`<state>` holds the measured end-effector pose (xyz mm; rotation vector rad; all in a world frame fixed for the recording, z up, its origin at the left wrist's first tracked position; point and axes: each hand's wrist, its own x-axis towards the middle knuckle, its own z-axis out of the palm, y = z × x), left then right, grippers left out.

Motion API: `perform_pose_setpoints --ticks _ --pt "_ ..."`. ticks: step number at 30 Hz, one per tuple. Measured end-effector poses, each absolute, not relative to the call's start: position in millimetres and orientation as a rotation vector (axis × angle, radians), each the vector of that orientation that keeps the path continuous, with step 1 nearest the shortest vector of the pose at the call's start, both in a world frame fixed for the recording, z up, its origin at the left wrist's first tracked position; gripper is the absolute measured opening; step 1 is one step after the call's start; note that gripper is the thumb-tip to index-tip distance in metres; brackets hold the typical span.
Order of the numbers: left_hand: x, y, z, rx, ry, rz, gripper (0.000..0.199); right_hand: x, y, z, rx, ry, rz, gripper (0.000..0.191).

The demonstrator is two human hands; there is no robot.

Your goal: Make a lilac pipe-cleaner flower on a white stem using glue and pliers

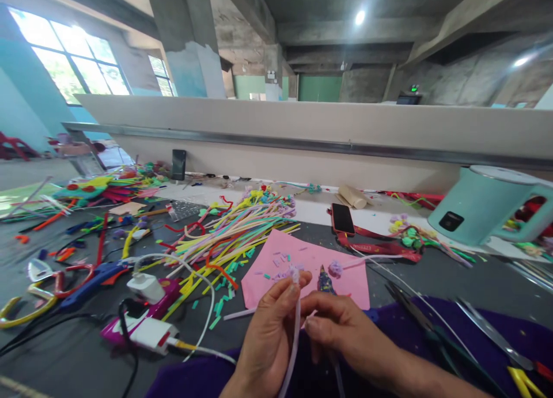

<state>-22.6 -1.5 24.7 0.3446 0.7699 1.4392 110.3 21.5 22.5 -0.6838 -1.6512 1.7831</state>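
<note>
My left hand point(276, 323) pinches a pale lilac fuzzy stem point(296, 329) just below its small curled lilac head. Close on its right is my right hand point(345, 332), thumb and forefinger together; what lies between them is too small to make out. Both hands are over the near edge of a pink sheet point(268, 260), strewn with short lilac bits. On the same sheet lie a dark speckled nozzle-like tip point(325, 280) and another lilac flower point(336, 268) with a pale stem running right.
Bundled coloured stems point(233, 231) lie behind left. A phone point(343, 218) and a mint kettle point(484, 205) stand or lie at the back right. Pliers point(415, 309) and scissors point(492, 332) are at right; a power strip point(149, 314) with white cables is at left.
</note>
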Motion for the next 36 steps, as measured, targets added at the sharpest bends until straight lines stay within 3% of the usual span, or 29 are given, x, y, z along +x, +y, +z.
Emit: perform_pose_setpoints --ticks 9,14,19,23,36 --pt "-18 -3 24 0.555 0.833 1.312 0.011 103 6 13 -0.675 -1.448 2.215 0.036" --pt "-24 1 19 0.598 0.880 1.263 0.011 119 16 24 -0.901 -1.803 2.006 0.022" --pt "-23 4 15 0.664 0.867 1.074 0.019 138 48 34 -0.920 -1.679 1.573 0.014" --pt "-17 3 13 0.731 0.894 1.033 0.020 142 58 33 -0.725 -1.628 1.647 0.032" --pt "-14 2 13 0.814 0.980 1.031 0.022 144 56 32 -0.697 -1.827 1.522 0.016"
